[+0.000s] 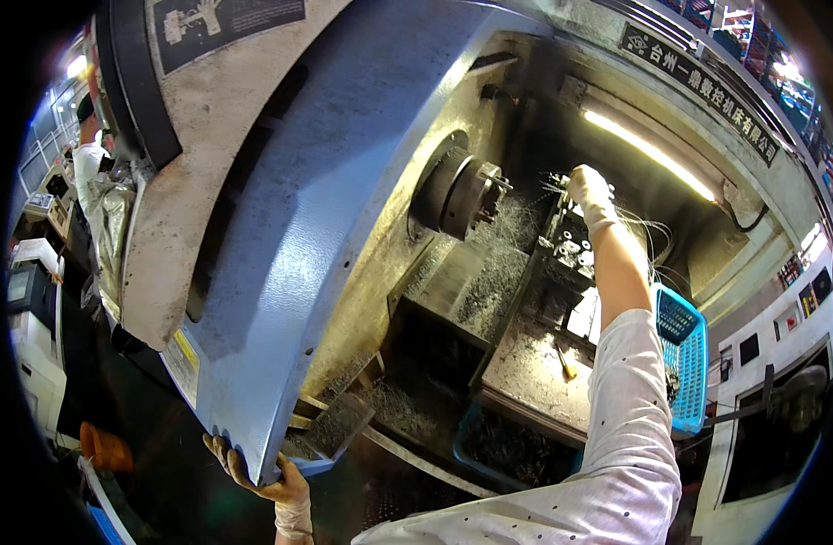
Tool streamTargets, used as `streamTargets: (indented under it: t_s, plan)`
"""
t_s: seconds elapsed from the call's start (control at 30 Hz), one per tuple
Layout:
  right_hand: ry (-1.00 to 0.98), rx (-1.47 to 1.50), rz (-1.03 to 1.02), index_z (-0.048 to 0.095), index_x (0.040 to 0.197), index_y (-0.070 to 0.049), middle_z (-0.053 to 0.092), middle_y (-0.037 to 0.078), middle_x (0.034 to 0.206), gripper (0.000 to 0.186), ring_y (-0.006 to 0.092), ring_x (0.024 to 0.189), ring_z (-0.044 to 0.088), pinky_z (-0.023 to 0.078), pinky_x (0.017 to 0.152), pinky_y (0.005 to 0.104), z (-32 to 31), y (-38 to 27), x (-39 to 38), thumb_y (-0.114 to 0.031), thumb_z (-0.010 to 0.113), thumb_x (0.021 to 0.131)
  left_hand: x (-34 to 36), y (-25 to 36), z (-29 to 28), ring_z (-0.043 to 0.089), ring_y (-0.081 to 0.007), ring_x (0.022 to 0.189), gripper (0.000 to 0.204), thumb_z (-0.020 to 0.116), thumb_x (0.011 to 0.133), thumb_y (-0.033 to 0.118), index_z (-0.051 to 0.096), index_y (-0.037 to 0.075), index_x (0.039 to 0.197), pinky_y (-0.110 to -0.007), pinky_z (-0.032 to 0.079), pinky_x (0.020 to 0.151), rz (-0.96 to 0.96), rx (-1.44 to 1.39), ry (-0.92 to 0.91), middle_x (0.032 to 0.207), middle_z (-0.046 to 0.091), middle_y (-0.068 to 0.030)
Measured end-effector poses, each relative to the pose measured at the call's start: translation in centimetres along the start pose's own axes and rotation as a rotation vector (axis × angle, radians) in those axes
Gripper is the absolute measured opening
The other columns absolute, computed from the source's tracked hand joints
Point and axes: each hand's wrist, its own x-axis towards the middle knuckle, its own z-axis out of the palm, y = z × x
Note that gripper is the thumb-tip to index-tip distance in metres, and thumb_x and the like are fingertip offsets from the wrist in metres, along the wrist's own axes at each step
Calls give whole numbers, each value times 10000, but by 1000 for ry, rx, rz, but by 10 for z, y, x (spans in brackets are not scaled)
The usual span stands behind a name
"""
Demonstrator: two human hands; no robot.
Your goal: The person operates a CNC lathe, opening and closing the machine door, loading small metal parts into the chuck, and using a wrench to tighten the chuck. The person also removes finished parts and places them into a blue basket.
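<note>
My left hand [271, 477], in a stained light glove, has its fingers wrapped over the lower edge of a blue sheet-metal panel [298, 200] of the machine. My right hand [589, 191], gloved, reaches inside to the row of tool holders [566, 241], where thin stringy metal shavings stick out around it. Its fingers are curled, and what they hold is hidden. To the left of it is a round chuck [466, 200] surrounded by metal chips. Below my right forearm a yellow-handled tool [566, 363] lies on a chip-dusted metal plate [525, 372].
A blue plastic basket [685, 327] hangs right of my arm, and another bin [466, 440] with chips sits below. A strip lamp [648, 154] lights the interior. A person in white [94, 159] stands at the far left, above an orange bucket [106, 445]. More machinery [779, 400] stands right.
</note>
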Motion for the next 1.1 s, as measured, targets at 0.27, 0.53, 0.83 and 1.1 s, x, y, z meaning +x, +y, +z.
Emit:
streamTargets:
  t_s: [0.27,0.53,0.83,1.1]
  plan:
    - [199,198,-55,561,755,-116,553,87,724,132,252,693,527,414,593,297,3,-3,9,-177,508,650,5,8,-4,184,-384,1086,508,439,646,65,212,50,1101,-503,125,870,33,-35,0,1139,250,-176]
    - [518,868,-97,519,876,-29,545,77,710,201,179,579,494,393,554,243,-2,45,-70,-112,485,697,25,0,-20,298,-354,1025,431,439,725,292,339,-8,1018,-445,221,851,138,-153,-148,1046,355,-189]
    - [201,-183,-105,425,1009,-22,401,184,1045,384,318,984,352,235,868,367,-9,65,-221,-230,465,688,221,31,15,229,-313,1087,615,530,694,238,205,-30,1142,-347,196,888,413,224,-11,1164,233,-222]
    - [-267,938,-833,387,1017,18,433,179,990,505,293,944,392,302,825,323,23,-101,-352,-163,568,582,239,-1,19,278,-278,1068,615,479,716,303,184,-15,1151,-275,216,875,335,222,-275,1152,261,-217]
